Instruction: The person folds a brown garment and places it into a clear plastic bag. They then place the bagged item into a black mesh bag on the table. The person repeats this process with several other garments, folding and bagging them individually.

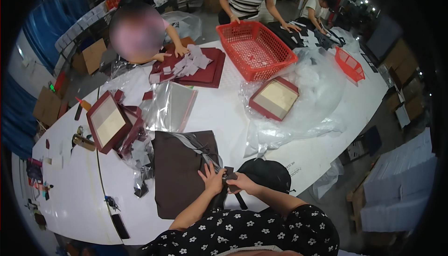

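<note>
A dark brown folded cloth (182, 181) lies on the white table in front of me. A bundle of grey and black strips (193, 145) runs across its right part toward my hands. My left hand (213, 180) rests with its fingers spread over the cloth's right edge, beside the lower end of the strips. Close by on the right, my right hand (243, 183) is closed on a small dark brown piece (228, 174). What lies between the two hands is partly hidden. A black cap-like item (267, 174) sits just past my right hand.
Left stand maroon boxes (109, 121) beside clear plastic sleeves (169, 106). Ahead are a red basket (256, 53), another maroon box (274, 98) and a heap of clear plastic (303, 102). Across the table, people handle maroon sheets (214, 71) with pale slips, and the basket.
</note>
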A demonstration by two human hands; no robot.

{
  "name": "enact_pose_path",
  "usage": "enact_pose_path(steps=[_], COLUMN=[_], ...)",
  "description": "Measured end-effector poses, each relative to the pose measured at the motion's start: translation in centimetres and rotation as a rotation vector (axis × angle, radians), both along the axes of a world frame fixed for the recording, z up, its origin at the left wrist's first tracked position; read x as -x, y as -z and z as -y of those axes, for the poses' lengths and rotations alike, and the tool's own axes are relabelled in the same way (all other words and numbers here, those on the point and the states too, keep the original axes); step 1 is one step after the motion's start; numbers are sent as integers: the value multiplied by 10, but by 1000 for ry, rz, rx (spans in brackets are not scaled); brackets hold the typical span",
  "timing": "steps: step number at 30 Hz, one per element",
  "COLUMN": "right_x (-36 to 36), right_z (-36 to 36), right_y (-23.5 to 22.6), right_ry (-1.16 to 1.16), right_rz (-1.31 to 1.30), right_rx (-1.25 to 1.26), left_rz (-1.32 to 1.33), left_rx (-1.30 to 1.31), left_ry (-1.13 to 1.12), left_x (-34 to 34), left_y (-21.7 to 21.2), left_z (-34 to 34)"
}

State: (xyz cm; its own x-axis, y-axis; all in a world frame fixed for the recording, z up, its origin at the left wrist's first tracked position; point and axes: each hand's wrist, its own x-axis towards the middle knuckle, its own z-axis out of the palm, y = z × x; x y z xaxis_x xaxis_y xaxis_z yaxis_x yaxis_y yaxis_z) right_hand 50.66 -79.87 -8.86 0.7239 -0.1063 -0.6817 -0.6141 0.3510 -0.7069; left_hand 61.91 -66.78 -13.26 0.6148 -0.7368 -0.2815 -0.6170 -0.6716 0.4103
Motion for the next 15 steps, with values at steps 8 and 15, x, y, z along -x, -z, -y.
enact_pose_path(steps=[8,15], right_x=[-31,-42], right_z=[17,12], right_y=[-1,0], right_ry=[-445,-699], right_rz=[125,357], right_rx=[680,946], left_rz=[139,-69], left_rx=[371,348], left_ry=[96,-63], left_x=[21,14], left_y=[-54,-32], left_z=[-35,-24])
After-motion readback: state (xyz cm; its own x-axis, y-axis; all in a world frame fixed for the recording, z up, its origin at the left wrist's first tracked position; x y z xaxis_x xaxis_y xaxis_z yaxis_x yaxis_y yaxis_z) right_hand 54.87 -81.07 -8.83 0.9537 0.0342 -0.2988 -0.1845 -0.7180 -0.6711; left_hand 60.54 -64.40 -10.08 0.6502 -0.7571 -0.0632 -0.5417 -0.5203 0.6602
